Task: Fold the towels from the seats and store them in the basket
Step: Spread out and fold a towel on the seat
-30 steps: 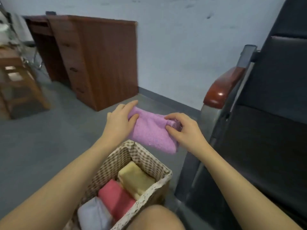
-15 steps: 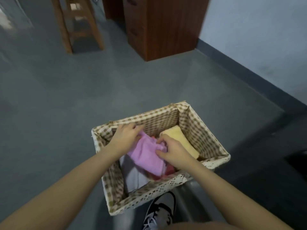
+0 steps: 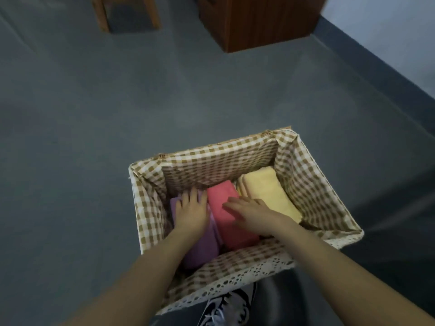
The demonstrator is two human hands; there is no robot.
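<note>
A wicker basket (image 3: 216, 158) with a brown-checked liner stands on the floor in front of me. Inside lie three folded towels side by side: a purple towel (image 3: 202, 245) at the left, a red towel (image 3: 226, 215) in the middle, a yellow towel (image 3: 268, 191) at the right. My left hand (image 3: 191, 210) lies flat on the purple towel, fingers straight, pressing it down. Flat over the red towel rests my right hand (image 3: 249, 212), its fingers stretched toward the left.
Grey floor (image 3: 117, 102) surrounds the basket. A brown wooden cabinet (image 3: 259, 20) stands at the back by the wall, a wooden stool (image 3: 127, 12) to its left. My shoe (image 3: 226, 309) and dark-clad knee (image 3: 277, 300) are just below the basket.
Both hands carried the folded purple towel down from beside the seat into the basket. It now lies at the left, and both hands have let go and lie flat.
</note>
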